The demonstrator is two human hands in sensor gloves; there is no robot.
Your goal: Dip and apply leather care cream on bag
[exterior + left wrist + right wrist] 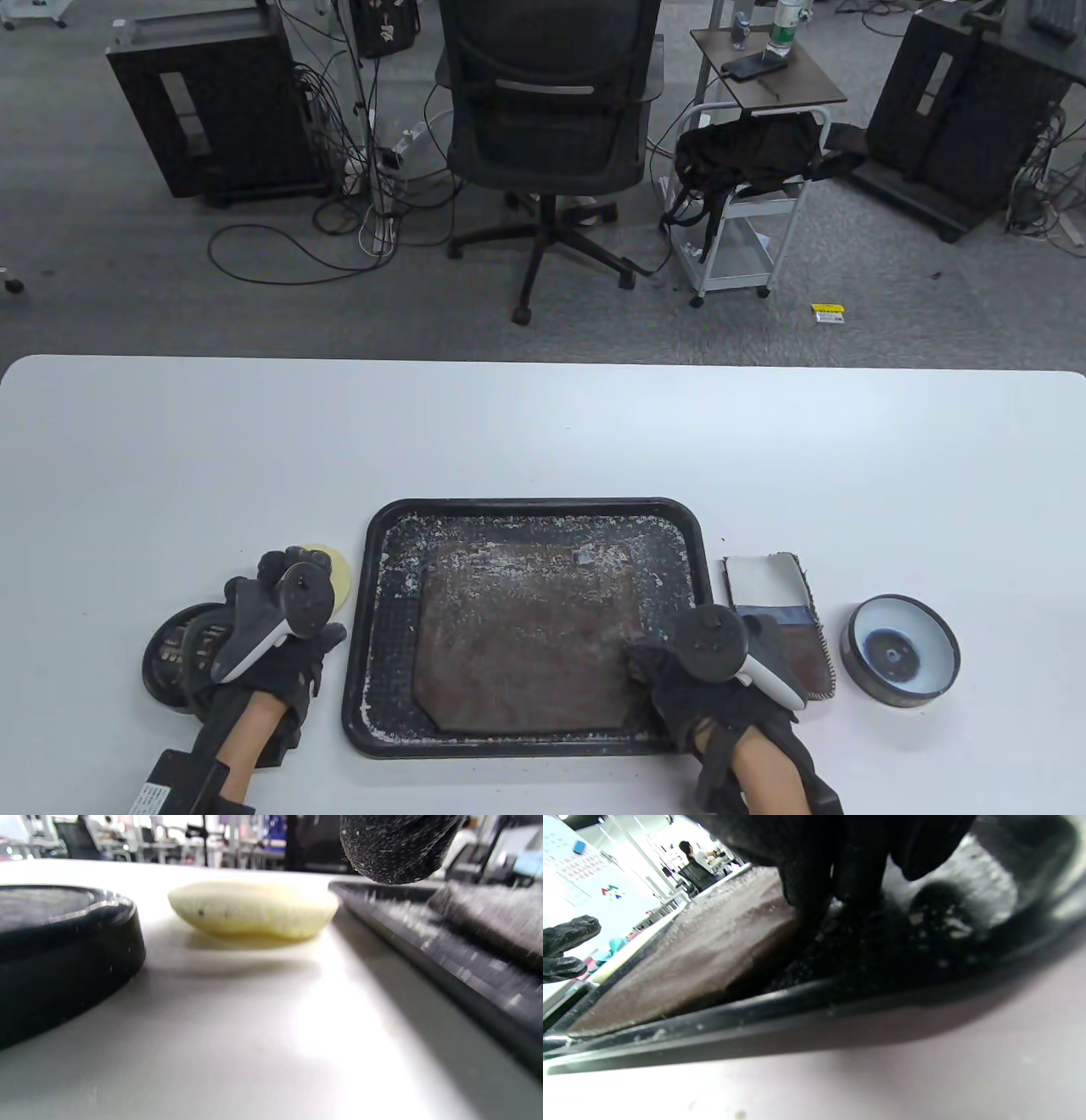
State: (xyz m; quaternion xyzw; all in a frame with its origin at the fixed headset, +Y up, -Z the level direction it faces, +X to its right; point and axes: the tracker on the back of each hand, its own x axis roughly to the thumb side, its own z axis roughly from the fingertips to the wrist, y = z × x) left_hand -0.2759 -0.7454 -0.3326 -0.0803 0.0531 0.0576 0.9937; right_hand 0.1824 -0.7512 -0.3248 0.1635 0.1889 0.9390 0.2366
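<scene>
A flat brown leather bag [526, 645] lies in a black tray [526, 507] flecked with white residue. My right hand [653, 666] is at the tray's near right corner, and its fingertips [806, 899] press down on the bag's edge [712, 942]. A pale yellow sponge [339, 577] lies on the table left of the tray. My left hand [297, 564] hovers over it with loosely curled fingers. In the left wrist view one fingertip [398, 849] hangs above the sponge [254, 910], apart from it. An open round tin [899, 649] with a pale inside stands at the far right.
A black round lid or tin [174, 654] sits under my left wrist, close beside the sponge. A small leather pouch [793, 658] with a white piece [759, 581] on it lies between the tray and the right tin. Beyond the table's far edge stands an office chair [547, 127].
</scene>
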